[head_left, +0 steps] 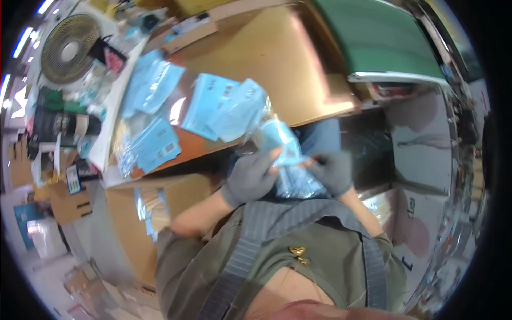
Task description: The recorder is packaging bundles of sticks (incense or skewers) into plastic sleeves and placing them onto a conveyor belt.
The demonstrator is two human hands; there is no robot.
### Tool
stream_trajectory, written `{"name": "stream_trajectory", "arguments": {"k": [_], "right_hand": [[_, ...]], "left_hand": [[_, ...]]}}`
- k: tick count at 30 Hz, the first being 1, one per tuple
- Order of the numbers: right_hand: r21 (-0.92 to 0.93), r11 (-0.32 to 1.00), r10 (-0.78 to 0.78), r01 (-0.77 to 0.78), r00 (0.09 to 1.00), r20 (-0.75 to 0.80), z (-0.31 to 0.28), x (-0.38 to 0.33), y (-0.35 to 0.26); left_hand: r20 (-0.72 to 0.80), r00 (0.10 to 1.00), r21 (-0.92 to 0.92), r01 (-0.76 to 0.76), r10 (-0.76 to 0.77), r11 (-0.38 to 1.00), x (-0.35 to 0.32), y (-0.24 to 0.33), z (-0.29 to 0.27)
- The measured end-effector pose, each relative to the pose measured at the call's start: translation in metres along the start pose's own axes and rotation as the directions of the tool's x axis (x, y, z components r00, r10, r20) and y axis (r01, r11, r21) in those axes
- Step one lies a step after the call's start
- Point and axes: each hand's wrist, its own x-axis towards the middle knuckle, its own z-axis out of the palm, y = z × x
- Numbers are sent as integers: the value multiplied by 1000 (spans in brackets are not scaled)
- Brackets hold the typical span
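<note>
Close to my body, both hands hold a clear plastic bag (300, 184) with light-blue cards (278, 140) in it. My left hand (252, 176), in a grey glove with bare fingertips, is closed on the bag's left side. My right hand (335, 173), gloved alike, pinches its right side; its fingers are slightly blurred. Just beyond, on the table, lie light-blue printed packets (208, 104), and another blue packet (242, 109) overlaps them at the table edge. Whether the blue cards sit wholly inside the bag I cannot tell.
More blue packets (154, 146) lie at the table's left, beside a white ledge with a fan (69, 49) and clutter. A large cardboard sheet (256, 53) covers the table's far part. An open carton (186, 192) stands at lower left, a grey-white box (421, 138) at right.
</note>
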Motion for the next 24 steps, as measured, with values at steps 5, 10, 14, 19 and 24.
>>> {"name": "stream_trajectory", "arguments": {"k": [5, 10, 14, 19, 24], "right_hand": [[-315, 852, -523, 417, 688, -502, -49, 42, -51], [-350, 693, -707, 630, 498, -503, -98, 83, -113], [-70, 596, -754, 800, 528, -390, -125, 103, -164], [-18, 537, -802, 843, 504, -322, -99, 85, -248], [-299, -42, -997, 953, -21, 71, -4, 34, -257]], "left_hand": [[-18, 999, 71, 39, -38, 997, 88, 15, -38], [-20, 992, 34, 126, -125, 991, 132, 16, -114], [-13, 950, -184, 304, -312, 935, 130, 14, -136], [-15, 973, -286, 218, -231, 933, 51, -49, -142], [-381, 826, -439, 233, -414, 868, -51, 22, -176]]}}
